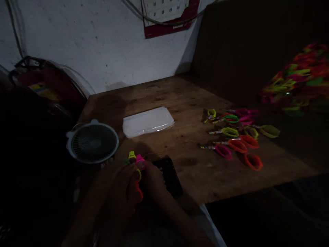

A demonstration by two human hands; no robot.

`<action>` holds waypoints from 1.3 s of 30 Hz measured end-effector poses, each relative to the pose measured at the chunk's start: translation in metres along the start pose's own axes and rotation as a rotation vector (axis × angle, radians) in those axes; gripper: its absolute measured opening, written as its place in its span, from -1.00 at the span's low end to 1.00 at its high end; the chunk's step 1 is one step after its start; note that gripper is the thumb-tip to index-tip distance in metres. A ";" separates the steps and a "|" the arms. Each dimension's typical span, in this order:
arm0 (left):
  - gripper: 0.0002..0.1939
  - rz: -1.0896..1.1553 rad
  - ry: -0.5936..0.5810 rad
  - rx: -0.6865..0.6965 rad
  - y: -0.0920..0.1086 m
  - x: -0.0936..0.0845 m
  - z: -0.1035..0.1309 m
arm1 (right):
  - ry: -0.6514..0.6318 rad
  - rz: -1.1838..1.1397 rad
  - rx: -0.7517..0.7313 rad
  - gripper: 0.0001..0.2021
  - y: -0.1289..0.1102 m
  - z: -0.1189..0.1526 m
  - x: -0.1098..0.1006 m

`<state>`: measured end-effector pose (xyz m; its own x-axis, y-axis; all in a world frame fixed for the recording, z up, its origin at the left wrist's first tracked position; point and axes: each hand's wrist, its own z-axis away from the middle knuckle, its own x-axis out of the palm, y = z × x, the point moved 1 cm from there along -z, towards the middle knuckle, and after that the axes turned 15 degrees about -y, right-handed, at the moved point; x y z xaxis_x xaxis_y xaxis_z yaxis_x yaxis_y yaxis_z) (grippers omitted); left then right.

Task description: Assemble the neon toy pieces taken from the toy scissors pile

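Note:
In dim light, my left hand (122,183) is closed around several bright plastic toy watches. A yellow watch (132,155) sticks out above its fingers, and an orange band (139,192) hangs below them. Close beside it, the fingers of my right hand (154,180) pinch a pink toy watch (140,162). Shadow hides most of the fingertips. Under and beside my right hand lies a black tray-like object (170,175), partly covered by the hand.
A white plastic-wrapped packet (148,121) lies on the wooden table (190,137). A small round fan (94,143) stands left. Looped watches, including a magenta one (223,152), several with small printed tubes, lie right. Behind them rises a colourful heap (303,79).

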<state>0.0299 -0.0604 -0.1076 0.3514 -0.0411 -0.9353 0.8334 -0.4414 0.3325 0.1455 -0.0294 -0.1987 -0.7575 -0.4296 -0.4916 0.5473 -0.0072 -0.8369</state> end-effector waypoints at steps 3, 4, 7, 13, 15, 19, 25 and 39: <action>-0.66 -0.101 0.100 0.061 -0.001 0.009 0.001 | -0.019 -0.120 -0.201 -0.71 0.010 0.006 -0.014; -0.68 -0.105 0.148 0.066 -0.002 0.012 0.001 | 0.001 -0.160 -0.233 -0.68 0.016 0.009 -0.028; -0.67 -0.094 0.256 0.035 -0.006 0.023 0.001 | 0.259 -0.053 0.062 -0.66 0.041 0.022 -0.096; -0.63 -0.181 0.194 0.017 -0.011 0.028 0.002 | 0.458 0.434 0.894 -0.55 0.079 0.039 -0.191; -0.66 -0.160 0.150 -0.012 -0.011 0.025 0.001 | 0.469 0.512 0.838 -0.56 0.084 0.043 -0.184; -0.66 0.130 -0.028 -0.045 -0.024 0.014 -0.015 | 0.436 0.595 0.745 -0.69 0.088 0.053 -0.161; -0.69 0.481 -0.364 0.082 -0.063 0.005 -0.064 | 0.529 0.386 0.880 -0.48 0.088 0.049 -0.181; -0.67 0.527 -0.320 0.027 -0.060 0.005 -0.060 | 0.318 0.316 0.489 -0.73 0.076 0.074 -0.116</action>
<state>0.0072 0.0201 -0.1249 0.5640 -0.5254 -0.6370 0.5696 -0.3109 0.7608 0.3011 -0.0474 -0.1873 -0.5608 -0.1917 -0.8054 0.8025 -0.3653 -0.4718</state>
